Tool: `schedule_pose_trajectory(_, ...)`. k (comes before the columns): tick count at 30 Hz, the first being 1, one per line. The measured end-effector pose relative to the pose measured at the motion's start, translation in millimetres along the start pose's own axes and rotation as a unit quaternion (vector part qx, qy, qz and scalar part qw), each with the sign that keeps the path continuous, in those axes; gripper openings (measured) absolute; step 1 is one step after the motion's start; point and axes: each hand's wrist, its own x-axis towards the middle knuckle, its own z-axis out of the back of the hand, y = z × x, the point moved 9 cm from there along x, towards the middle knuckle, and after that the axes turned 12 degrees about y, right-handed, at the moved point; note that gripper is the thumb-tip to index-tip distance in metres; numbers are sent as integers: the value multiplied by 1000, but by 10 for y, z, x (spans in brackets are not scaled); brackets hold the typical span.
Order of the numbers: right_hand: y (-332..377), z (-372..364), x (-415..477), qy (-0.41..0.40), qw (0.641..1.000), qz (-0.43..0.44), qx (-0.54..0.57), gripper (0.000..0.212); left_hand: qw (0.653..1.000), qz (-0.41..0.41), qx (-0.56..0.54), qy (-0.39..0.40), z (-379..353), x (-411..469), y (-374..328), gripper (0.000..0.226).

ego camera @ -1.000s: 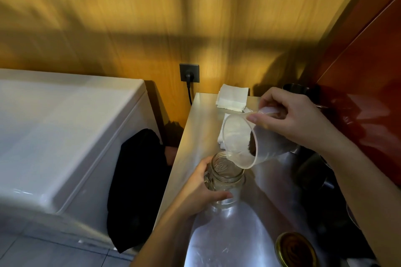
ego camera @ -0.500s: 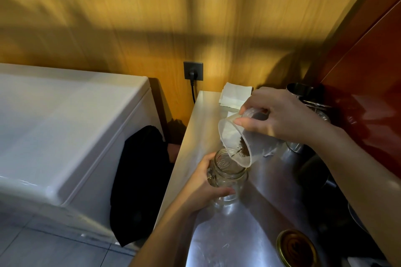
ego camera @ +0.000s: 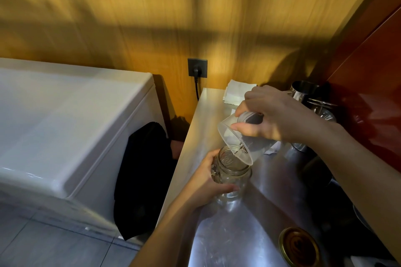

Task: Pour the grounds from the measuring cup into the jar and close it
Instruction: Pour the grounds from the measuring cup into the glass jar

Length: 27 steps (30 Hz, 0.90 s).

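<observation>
The clear glass jar is taken as the landmark; it stands upright on the brushed steel counter, its long axis vertical and its open mouth facing up. On its left side the left hand is wrapped, fingers curled round the glass and thumb laid across the near wall, so the jar is steadied against the counter. Directly above the mouth, and leaning away up to the right of it, the translucent plastic measuring cup is held by the right hand, pinched near its base between thumb and curled fingers. The cup is tipped steeply: its long axis slopes from base, upper right, to rim, lower left, and the rim's low edge hangs just over the jar's opening. Only a thin trail of dark grounds is seen clinging near the lip, so the pouring step is judged nearly complete. Next, the cup would need setting down and the round gold metal lid, lying below and right of the jar on the counter, fetched and screwed on squarely.
</observation>
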Motion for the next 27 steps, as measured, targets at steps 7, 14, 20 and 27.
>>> schedule_pose_trajectory(7,41,-51,29,12,999,19,-30,50,1000,1,9,-4,7,7,17,79)
schedule_pose_trajectory(14,89,-82,38,22,998,32,-46,42,1000,5,7,3,5,21,48,79)
schedule_pose_trajectory(20,137,-81,45,15,997,52,-60,33,1000,16,13,2,-1,22,73,80)
schedule_pose_trajectory(27,171,-87,38,9,994,71,-79,27,1000,19,10,3,-7,34,78,81)
